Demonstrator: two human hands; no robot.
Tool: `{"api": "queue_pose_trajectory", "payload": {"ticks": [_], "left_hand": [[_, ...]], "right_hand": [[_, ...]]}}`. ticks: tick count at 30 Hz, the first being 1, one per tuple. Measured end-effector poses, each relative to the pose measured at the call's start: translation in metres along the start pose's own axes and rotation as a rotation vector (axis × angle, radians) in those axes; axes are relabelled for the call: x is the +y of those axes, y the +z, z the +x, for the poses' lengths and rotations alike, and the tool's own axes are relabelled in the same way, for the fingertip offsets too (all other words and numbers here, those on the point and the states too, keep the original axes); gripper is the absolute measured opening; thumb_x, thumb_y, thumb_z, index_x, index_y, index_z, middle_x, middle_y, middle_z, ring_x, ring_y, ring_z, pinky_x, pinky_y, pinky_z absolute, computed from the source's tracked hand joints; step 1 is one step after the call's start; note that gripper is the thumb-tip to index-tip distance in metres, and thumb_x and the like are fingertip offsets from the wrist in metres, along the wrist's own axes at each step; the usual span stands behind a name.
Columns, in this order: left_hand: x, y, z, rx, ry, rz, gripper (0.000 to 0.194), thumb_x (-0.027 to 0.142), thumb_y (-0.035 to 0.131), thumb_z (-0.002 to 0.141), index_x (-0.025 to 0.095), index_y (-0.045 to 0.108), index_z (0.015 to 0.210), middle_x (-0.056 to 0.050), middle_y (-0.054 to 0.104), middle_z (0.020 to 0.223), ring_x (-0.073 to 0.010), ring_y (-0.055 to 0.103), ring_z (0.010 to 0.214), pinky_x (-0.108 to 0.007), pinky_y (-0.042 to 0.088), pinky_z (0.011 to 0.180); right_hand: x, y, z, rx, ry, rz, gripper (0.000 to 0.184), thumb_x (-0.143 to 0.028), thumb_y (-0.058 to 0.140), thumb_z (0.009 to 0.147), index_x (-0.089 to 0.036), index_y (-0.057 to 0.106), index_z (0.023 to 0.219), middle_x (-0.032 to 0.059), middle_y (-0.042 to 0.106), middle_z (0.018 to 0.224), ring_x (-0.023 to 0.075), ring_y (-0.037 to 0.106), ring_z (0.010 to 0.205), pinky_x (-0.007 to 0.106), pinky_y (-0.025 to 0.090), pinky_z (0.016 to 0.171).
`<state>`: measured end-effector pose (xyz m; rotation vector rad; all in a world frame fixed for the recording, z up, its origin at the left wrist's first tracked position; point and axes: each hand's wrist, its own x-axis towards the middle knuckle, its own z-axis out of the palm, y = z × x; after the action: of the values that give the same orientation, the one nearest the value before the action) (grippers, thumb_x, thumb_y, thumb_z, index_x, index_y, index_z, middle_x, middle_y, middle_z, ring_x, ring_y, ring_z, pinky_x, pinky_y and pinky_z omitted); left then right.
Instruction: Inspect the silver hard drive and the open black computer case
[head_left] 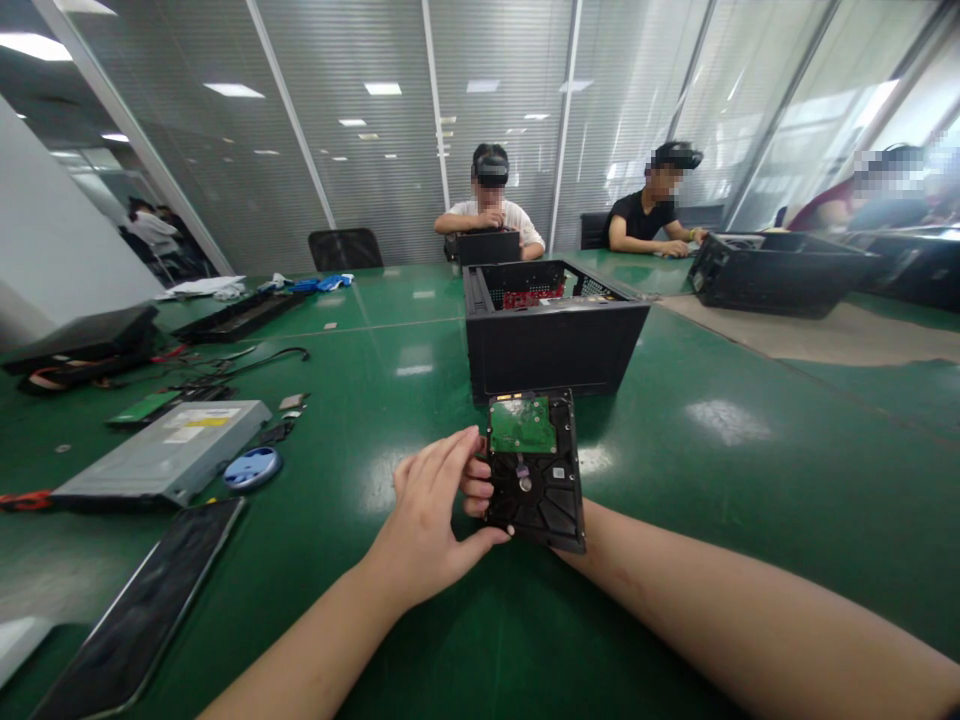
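Hard drive gripped from behind by your right hand; your left hand spreads at its nine o'clock. Handle edges, sparing the twelve-o'clock green board.

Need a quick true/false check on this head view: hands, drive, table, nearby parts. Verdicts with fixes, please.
1. The hard drive is held up with its green circuit board in view. True.
2. The right hand rests flat on the table, away from the drive. False: the right hand is behind the hard drive, fingers curled round its left edge.
3. The left hand has its thumb at the drive's lower-left corner. True.
4. The computer case straight ahead is closed on top. False: the computer case's top is open.
5. The silver optical drive lies left of both hands. True.
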<state>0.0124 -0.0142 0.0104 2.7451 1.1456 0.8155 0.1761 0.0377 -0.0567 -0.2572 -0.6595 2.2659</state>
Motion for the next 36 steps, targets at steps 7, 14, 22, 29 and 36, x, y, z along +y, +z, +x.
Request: {"api": "queue_pose_trajectory", "payload": {"ticks": [7, 14, 22, 29, 36], "left_hand": [[-0.002, 0.003, 0.0, -0.011, -0.019, 0.002, 0.096, 0.042, 0.076, 0.074, 0.024, 0.021, 0.151, -0.016, 0.043, 0.147, -0.0346, 0.04, 0.135, -0.053, 0.03, 0.108], [-0.008, 0.006, -0.001, 0.004, -0.056, -0.013, 0.11, 0.046, 0.08, 0.07, 0.025, 0.012, 0.154, -0.018, 0.042, 0.148, -0.0351, 0.038, 0.137, -0.054, 0.029, 0.109], [-0.01, 0.009, 0.001, 0.048, -0.099, -0.02, 0.13, 0.045, 0.086, 0.063, 0.026, -0.004, 0.154, -0.019, 0.041, 0.149, -0.0363, 0.041, 0.135, -0.056, 0.029, 0.107], [-0.01, 0.008, 0.001, 0.028, -0.124, -0.007, 0.129, 0.048, 0.085, 0.062, 0.027, -0.003, 0.154, -0.018, 0.041, 0.15, -0.0367, 0.04, 0.136, -0.056, 0.029, 0.107], [-0.011, 0.008, -0.001, 0.021, -0.113, 0.023, 0.12, 0.05, 0.084, 0.063, 0.027, 0.008, 0.154, -0.017, 0.041, 0.15, -0.0353, 0.039, 0.137, -0.054, 0.028, 0.109]], "right_hand": [[-0.002, -0.005, 0.001, -0.032, -0.001, 0.04, 0.023, -0.042, 0.056, 0.085, -0.021, 0.048, 0.078, -0.0043, 0.049, 0.064, 0.0121, 0.041, 0.055, 0.024, 0.04, 0.054], [-0.005, 0.007, -0.015, 0.017, -0.099, -0.038, 0.035, -0.041, 0.066, 0.077, -0.022, 0.066, 0.107, 0.0073, 0.068, 0.106, 0.0218, 0.061, 0.089, 0.033, 0.049, 0.074], [-0.005, 0.02, -0.02, -0.003, -0.134, -0.108, 0.036, -0.043, 0.058, 0.085, -0.023, 0.069, 0.113, 0.0076, 0.065, 0.122, 0.0216, 0.06, 0.107, 0.029, 0.05, 0.082], [-0.006, 0.021, -0.023, 0.025, -0.15, -0.058, 0.036, -0.04, 0.055, 0.091, -0.016, 0.062, 0.116, 0.0113, 0.064, 0.118, 0.0193, 0.063, 0.095, 0.03, 0.051, 0.081], [-0.005, 0.013, -0.017, 0.042, -0.129, 0.007, 0.033, -0.033, 0.04, 0.096, -0.014, 0.06, 0.114, 0.009, 0.068, 0.103, 0.0181, 0.067, 0.083, 0.032, 0.055, 0.075]]}}
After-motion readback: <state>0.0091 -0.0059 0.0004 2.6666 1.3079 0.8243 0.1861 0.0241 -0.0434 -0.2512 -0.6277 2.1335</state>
